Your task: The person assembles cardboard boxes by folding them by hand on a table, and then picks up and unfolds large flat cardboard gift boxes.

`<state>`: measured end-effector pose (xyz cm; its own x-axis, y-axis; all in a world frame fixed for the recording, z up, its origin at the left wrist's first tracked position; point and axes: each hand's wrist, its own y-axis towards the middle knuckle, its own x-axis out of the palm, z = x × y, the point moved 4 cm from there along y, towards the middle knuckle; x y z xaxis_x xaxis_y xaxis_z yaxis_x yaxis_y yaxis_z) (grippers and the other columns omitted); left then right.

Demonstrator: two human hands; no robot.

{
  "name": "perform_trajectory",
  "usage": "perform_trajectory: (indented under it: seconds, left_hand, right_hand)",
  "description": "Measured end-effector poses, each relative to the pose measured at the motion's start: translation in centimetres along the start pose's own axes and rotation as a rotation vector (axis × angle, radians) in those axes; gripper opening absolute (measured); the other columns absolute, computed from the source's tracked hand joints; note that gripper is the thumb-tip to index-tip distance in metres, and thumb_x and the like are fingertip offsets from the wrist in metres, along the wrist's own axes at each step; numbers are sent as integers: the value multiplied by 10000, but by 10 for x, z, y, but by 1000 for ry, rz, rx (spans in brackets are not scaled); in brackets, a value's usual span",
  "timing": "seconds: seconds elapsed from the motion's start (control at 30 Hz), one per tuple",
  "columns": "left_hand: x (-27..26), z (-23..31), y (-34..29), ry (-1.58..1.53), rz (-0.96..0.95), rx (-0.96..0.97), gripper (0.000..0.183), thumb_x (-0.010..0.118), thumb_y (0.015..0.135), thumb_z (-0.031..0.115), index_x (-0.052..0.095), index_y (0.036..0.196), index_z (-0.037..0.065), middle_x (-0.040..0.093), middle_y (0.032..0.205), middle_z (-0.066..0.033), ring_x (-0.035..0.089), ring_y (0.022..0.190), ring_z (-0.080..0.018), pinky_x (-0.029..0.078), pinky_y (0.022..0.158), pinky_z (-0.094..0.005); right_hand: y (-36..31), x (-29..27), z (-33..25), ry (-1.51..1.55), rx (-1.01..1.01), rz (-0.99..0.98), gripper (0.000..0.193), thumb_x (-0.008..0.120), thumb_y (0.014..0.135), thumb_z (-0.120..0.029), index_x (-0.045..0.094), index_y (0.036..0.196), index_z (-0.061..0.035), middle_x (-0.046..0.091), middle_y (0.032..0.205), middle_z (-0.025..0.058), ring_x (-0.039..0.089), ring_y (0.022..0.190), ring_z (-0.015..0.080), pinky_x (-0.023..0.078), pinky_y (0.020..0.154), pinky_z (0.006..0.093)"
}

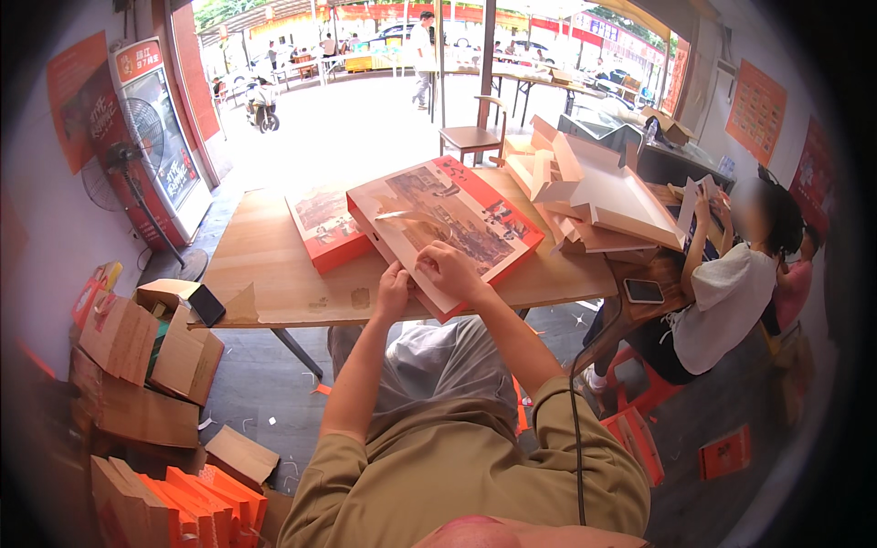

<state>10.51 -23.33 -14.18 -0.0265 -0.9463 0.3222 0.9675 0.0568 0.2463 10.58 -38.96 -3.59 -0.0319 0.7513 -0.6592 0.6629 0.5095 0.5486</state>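
A flat red and beige gift box (448, 205) with a printed scene on its lid lies at a slant on the wooden table (251, 247), its near corner jutting past the front edge. My left hand (395, 290) pinches the box's near left edge. Over the near part of the lid, my right hand (445, 267) is closed with bent fingers; what it pinches, if anything, cannot be made out. Beyond my fingers, a pale curved strip (406, 217) shows on the lid. A similar box (324, 224) lies to the left, partly covered by the first.
Opened cardboard boxes (612, 187) are piled at the table's right. There a seated person (731, 283) handles a card piece near a phone (644, 291). A dark phone-like slab (206, 305) leans at the left corner, above cartons (183, 361) and orange bags (206, 507).
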Motion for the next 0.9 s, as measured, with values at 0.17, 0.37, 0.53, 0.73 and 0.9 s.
perform_trajectory:
  seconds: [0.17, 0.37, 0.53, 0.73, 0.9]
  left_hand:
    - [1, 4, 1, -212, 66, -47, 255, 426, 1073, 158, 586, 1221, 27, 687, 1039, -67, 683, 851, -126, 577, 718, -267]
    - [-7, -4, 5, -114, 45, -44, 239, 430, 1094, 229, 587, 1151, 57, 686, 1009, -45, 687, 822, -126, 599, 680, -281]
    - [-3, -2, 1, -71, 53, -70, 244, 446, 1092, 220, 588, 1159, 33, 688, 976, -52, 693, 812, -134, 601, 670, -289]
    - [7, 10, -5, 31, 30, -55, 255, 445, 1094, 225, 592, 1157, 27, 675, 966, -53, 686, 788, -130, 601, 673, -292]
    - [9, 12, -8, 42, -1, -3, 212, 452, 1058, 141, 598, 1147, 16, 661, 936, -42, 661, 787, -119, 581, 681, -279]
  right_hand:
    - [-3, -1, -6, -30, -97, -39, 375, 795, 789, -286, 679, 1068, -63, 663, 1049, 132, 715, 902, 281, 572, 807, 379]
    - [1, 8, -5, -145, -134, -58, 397, 788, 767, -246, 670, 1092, -52, 650, 1037, 144, 717, 904, 291, 577, 829, 388]
    - [4, 6, 8, 30, -74, -97, 236, 725, 820, -147, 693, 1022, -30, 652, 993, 150, 693, 906, 326, 567, 821, 407]
    - [7, -4, 8, -48, -162, -56, 116, 663, 865, -84, 710, 963, -43, 665, 962, 137, 672, 913, 355, 549, 810, 415]
    - [9, -4, 5, -70, -91, 3, 116, 647, 879, -119, 713, 943, -48, 681, 979, 135, 672, 925, 355, 543, 820, 425]
